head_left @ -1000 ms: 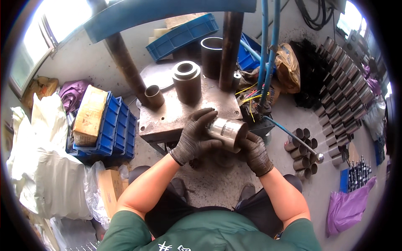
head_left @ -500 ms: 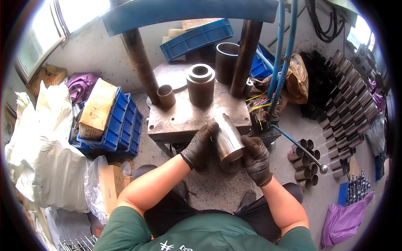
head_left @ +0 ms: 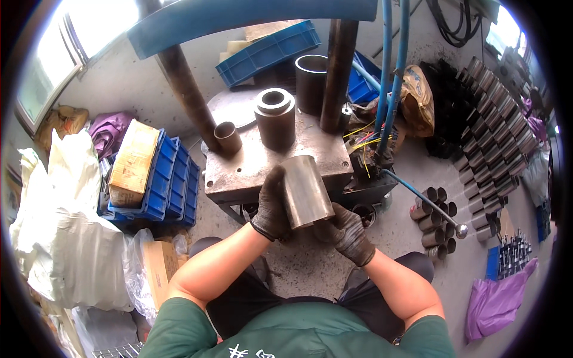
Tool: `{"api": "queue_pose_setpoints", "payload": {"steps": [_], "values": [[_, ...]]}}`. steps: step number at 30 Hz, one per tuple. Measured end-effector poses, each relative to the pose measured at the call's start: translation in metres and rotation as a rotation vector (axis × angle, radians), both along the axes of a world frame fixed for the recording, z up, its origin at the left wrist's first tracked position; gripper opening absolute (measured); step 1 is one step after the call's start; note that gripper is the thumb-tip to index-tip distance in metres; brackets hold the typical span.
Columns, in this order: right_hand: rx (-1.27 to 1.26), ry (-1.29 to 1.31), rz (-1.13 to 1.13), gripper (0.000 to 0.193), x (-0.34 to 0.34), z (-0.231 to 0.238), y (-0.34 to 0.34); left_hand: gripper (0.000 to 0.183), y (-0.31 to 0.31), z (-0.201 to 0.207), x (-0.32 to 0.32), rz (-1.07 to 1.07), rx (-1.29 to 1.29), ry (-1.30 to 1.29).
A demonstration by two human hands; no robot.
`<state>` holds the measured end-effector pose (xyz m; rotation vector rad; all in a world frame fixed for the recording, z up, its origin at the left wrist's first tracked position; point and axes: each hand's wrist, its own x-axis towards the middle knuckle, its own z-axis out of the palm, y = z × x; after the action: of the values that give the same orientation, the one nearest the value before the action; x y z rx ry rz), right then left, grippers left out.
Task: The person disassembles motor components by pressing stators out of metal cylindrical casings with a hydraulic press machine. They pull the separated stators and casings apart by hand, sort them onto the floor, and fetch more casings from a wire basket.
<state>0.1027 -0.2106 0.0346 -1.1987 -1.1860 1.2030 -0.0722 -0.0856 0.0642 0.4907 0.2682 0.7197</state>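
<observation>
One steel tube (head_left: 307, 194), held in the air at the front of the press bed (head_left: 248, 173), tilted, far end leaning left and overlapping the bed in view. Both grips are on it: left grip (head_left: 270, 206) wrapped round its left side, right grip (head_left: 348, 234) clamped at the near end, fingers partly hidden under the rim. Dark gloves on both. On the bed: die (head_left: 275, 126), dark body, bright stepped top; short collar (head_left: 228, 139) left of it, by the left column (head_left: 188, 95); wide pipe (head_left: 310, 92) behind, by the right column (head_left: 339, 83). Right side: blue hoses (head_left: 399, 71), ball-ended lever (head_left: 461, 231), floor tubes (head_left: 431, 222) below it, bigger tube stack (head_left: 498, 131) beyond. Left side: blue crates (head_left: 170, 179), carton (head_left: 132, 164) on top, white sacks (head_left: 74, 244) beside.
</observation>
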Motion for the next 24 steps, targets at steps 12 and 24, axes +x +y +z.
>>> {"api": "queue_pose_setpoints", "payload": {"steps": [12, 24], "values": [[0.092, -0.418, -0.163, 0.041, 0.063, 0.006, -0.003, 0.073, 0.019, -0.033, 0.020, -0.136, -0.116, 0.362], [-0.500, -0.516, -0.481, 0.046, 0.357, -0.156, -0.163, 0.036, 0.126, -0.067, -0.019, 0.710, 1.191, 1.011]]}}
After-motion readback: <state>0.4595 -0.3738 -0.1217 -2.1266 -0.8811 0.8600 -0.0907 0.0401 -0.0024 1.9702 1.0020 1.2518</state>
